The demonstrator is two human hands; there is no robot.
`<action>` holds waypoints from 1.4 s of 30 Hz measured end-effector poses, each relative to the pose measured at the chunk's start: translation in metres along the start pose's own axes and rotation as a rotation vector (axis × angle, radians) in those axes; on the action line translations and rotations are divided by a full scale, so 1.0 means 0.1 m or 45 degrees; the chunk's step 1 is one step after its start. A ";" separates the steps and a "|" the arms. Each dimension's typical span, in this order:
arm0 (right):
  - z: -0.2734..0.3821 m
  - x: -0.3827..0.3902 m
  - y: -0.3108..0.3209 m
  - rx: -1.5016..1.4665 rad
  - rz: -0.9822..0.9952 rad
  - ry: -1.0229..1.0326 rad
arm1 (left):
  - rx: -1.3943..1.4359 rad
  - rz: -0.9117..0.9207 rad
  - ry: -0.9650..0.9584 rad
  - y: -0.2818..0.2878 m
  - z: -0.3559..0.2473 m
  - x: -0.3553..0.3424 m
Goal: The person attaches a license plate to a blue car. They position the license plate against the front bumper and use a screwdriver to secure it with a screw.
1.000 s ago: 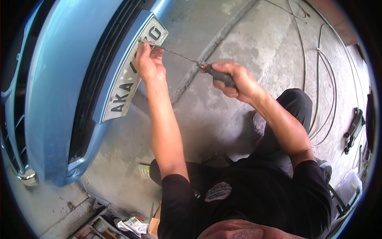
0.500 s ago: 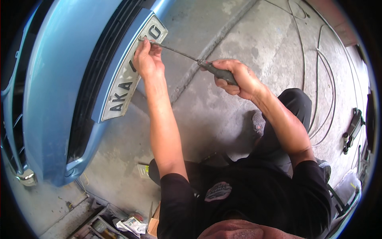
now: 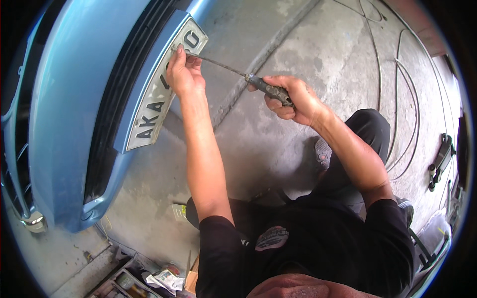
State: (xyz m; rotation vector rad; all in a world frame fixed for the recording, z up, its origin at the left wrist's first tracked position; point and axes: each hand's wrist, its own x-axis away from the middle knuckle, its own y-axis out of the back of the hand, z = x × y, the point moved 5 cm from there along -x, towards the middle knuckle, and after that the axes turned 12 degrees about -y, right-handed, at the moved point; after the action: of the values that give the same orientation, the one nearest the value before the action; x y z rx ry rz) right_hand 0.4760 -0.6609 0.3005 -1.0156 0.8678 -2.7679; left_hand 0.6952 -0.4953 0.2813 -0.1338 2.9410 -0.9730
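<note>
A long screwdriver (image 3: pixel 271 90) reaches from right to left toward a white number plate (image 3: pixel 149 124) with dark characters. My right hand (image 3: pixel 299 99) is wrapped round its dark, worn handle. Close to the plate's upper part, my left hand (image 3: pixel 188 77) is closed with thumb and fingers about the tip end of the thin shaft. Those fingers hide the tip and whatever it meets. The plate sits on the blue front bumper (image 3: pixel 64 109) of a car, beside a black grille slot (image 3: pixel 117 94).
Thin hoses (image 3: pixel 397 99) curl over the concrete floor (image 3: pixel 318 49) on the right. Farther right lies a black jack-like tool (image 3: pixel 441 161). At the lower left stands a tray of tools (image 3: pixel 121 283), with a crumpled white packet (image 3: pixel 166 281) beside it. My bent knee (image 3: pixel 370 129) is below my right forearm.
The screwdriver handle has turned about its own axis, showing a different, more worn side. My right hand has shifted slightly left; my left hand stays nearly in place by the plate.
</note>
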 end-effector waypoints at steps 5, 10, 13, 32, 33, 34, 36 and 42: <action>0.11 0.25 -0.25 1.661 -1.076 1.180 | -0.013 0.011 -0.017 0.04 0.03 -0.08; -0.01 0.02 -0.02 0.587 -0.417 0.406 | 0.003 0.001 -0.012 0.00 0.01 -0.04; -0.05 -0.04 0.13 -0.005 -0.053 -0.028 | -0.035 -0.004 0.006 0.05 0.01 -0.07; 0.13 0.14 -0.16 1.590 -0.958 1.332 | -0.037 0.126 0.024 0.07 0.04 -0.11; 0.09 0.11 -0.13 1.604 -0.955 1.349 | -0.044 0.123 0.020 0.06 0.04 -0.10; 0.08 0.08 -0.10 1.618 -0.952 1.366 | -0.047 0.121 0.018 0.04 0.03 -0.09; 0.13 0.03 -0.07 1.341 -0.820 1.053 | -0.054 0.115 0.011 0.05 0.01 -0.11; 0.07 -0.07 0.07 0.215 -0.171 0.037 | -0.052 0.017 -0.007 0.10 0.00 -0.14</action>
State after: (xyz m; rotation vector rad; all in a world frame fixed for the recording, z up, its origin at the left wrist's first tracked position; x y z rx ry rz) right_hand 0.4853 -0.6685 0.2970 -1.0424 0.5762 -2.9129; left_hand 0.7081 -0.4859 0.2756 -0.1186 2.9537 -0.9094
